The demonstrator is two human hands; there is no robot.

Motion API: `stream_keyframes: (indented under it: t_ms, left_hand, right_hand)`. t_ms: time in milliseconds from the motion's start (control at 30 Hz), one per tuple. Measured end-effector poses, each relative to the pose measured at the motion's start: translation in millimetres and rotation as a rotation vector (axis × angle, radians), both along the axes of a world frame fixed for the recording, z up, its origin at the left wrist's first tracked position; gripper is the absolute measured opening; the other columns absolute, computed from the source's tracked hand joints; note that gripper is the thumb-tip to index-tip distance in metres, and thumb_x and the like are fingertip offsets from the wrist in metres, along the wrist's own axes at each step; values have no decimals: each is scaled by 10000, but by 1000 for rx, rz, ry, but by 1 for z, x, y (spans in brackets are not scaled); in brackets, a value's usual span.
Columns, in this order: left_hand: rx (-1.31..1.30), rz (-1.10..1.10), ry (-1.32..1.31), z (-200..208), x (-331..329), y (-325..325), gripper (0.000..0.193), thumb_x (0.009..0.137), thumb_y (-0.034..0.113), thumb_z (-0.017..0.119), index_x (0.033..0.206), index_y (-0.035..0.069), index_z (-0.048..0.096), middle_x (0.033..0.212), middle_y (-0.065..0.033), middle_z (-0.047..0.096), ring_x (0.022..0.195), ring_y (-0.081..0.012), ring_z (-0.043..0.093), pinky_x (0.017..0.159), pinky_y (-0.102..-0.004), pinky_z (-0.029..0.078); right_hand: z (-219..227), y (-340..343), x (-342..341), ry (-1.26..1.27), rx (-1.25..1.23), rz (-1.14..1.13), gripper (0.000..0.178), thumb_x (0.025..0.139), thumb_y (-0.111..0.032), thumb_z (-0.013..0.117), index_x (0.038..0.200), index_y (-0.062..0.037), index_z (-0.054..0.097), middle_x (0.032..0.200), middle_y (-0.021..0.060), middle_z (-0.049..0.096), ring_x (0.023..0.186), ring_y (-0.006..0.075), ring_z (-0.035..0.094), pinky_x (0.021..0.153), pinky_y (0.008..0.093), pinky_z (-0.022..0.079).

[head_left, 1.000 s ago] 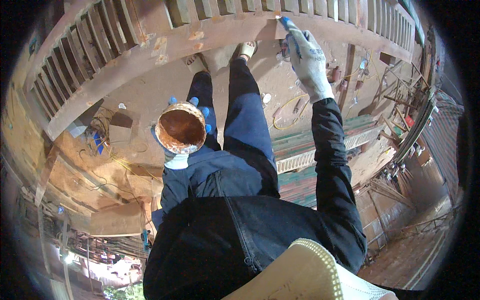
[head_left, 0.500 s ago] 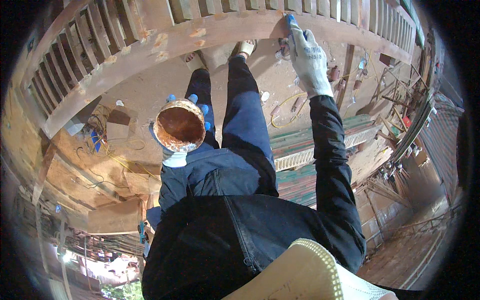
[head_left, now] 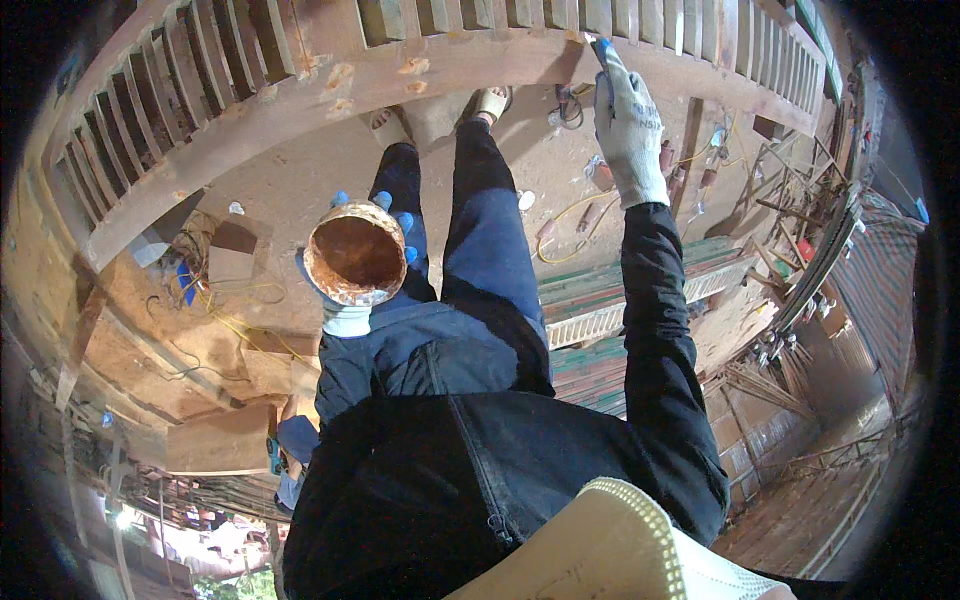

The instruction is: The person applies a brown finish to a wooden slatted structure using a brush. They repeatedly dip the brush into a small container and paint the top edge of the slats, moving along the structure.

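Observation:
My left hand (head_left: 404, 223), in a white glove with blue fingertips, is wrapped round a round pot (head_left: 362, 296). Dried pale and brown smears coat the pot's rim, and reddish-brown matter lines its inside. Stretched forward, my right hand (head_left: 632, 130) wears the same kind of glove. Its fingers are pressed together at the edge of a curved wooden rail (head_left: 470, 62), where slats join it. A small pale tip shows at the fingertips, too little to name. Light filler-like patches mark the rail's left half.
Beyond the rail stands a row of wooden slats (head_left: 690, 25). Yellow cable (head_left: 565, 215) and several small items lie on the floor. Stacked slatted pieces (head_left: 640, 300) are at my right. At the lower left, a person in a blue cap (head_left: 297, 437) is beside a wooden panel (head_left: 222, 440).
My right hand has shifted slightly right and back toward me along the rail's edge. The pot stays almost in place. The person at the lower left shows more fully.

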State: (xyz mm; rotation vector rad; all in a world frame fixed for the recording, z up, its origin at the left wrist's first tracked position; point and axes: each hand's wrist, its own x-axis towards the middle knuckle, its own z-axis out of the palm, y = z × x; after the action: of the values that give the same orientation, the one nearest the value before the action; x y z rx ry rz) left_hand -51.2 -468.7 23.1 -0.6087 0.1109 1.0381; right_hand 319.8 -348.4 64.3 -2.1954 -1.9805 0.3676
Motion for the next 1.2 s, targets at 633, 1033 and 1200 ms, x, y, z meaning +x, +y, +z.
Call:
stream_keyframes:
  t_ms: [633, 1033, 1200]
  left_hand:
    - [-80, -66, -1, -9, -12, 2, 624, 905, 482, 605, 1462, 311, 383, 1567, -179, 224, 1419, -511, 148, 1047, -764, 217]
    - [46, -47, -27, -1, 4, 12, 648, 881, 434, 657, 1459, 304, 392, 1571, -175, 219, 1417, -508, 166, 1042, -756, 243]
    - [31, -29, -8, -4, 4, 8, 677, 873, 451, 663, 1466, 293, 378, 1580, -180, 184, 1411, -520, 168, 1043, -756, 242]
  right_hand:
    - [7, 8, 12, 32, -58, 84, 369, 964, -201, 531, 1332, -180, 520, 904, 139, 571, 784, 351, 621, 673, 445, 502]
    - [7, 6, 11, 81, 15, 70, 358, 965, -187, 527, 1323, -180, 517, 919, 135, 577, 801, 346, 629, 683, 447, 505]
    - [13, 3, -9, 46, -124, 80, 362, 968, -189, 520, 1330, -184, 515, 924, 147, 582, 803, 352, 632, 687, 454, 502]
